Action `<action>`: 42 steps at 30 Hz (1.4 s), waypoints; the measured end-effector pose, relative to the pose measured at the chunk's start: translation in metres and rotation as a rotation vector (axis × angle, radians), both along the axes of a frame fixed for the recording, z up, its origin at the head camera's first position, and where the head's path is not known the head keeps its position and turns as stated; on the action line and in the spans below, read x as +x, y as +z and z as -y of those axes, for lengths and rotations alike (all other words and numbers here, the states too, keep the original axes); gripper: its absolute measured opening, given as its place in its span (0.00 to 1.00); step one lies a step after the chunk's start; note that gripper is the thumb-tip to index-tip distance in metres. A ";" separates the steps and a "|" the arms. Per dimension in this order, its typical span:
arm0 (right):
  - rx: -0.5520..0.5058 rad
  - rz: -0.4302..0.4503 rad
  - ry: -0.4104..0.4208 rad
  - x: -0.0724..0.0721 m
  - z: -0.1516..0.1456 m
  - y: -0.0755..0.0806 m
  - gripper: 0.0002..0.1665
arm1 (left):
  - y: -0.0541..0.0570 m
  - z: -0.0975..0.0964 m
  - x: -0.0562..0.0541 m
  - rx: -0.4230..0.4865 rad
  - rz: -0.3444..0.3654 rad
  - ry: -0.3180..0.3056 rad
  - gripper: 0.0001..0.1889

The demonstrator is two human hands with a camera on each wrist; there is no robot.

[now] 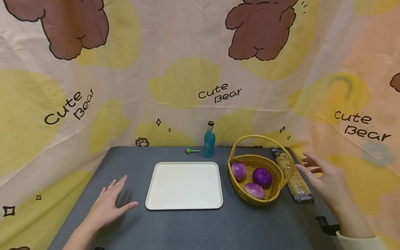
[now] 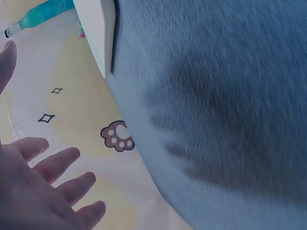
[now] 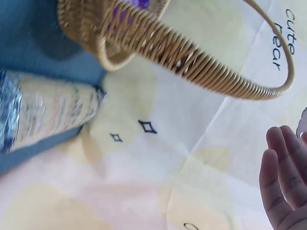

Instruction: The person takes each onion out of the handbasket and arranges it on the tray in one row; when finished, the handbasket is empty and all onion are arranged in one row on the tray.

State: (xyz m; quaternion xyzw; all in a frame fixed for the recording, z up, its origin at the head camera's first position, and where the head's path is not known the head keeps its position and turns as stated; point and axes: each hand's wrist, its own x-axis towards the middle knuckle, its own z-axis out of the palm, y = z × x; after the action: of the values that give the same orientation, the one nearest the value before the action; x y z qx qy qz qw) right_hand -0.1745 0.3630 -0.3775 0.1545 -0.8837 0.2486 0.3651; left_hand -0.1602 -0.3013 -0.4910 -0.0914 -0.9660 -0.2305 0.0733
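Observation:
My left hand [image 1: 107, 207] hovers over the left part of the table, fingers spread and holding nothing, its shadow below it in the left wrist view. The white tray [image 1: 184, 186] lies to its right. On the other side, my right hand [image 1: 328, 178] hangs in the air with loosely bent fingers and nothing in them. Nearest to it is a long clear packet [image 1: 300, 185] of what looks like dry noodles, lying beside a wicker basket [image 1: 232, 180]. Inside the basket are purple onions [image 1: 263, 176], three in all. The basket's handle [image 3: 211, 76] arches close by in the right wrist view.
At the back of the dark grey table [image 1: 193, 229] stands a blue glass bottle [image 1: 209, 143] with a dark cap. A green-and-red lollipop [image 1: 189, 151] lies just left of it. A bear-printed cloth [image 1: 175, 83] hangs behind and along both sides.

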 end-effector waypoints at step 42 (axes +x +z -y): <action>-0.067 0.488 0.102 -0.024 0.075 -0.086 0.32 | -0.043 -0.063 -0.030 0.184 0.297 -0.026 0.64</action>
State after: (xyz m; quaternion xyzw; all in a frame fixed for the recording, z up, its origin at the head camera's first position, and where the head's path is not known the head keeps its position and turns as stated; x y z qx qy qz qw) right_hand -0.1987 0.2884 -0.4632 0.1219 -0.9280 0.3259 0.1330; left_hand -0.1898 -0.2384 -0.5339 -0.0620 -0.9398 -0.3296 -0.0651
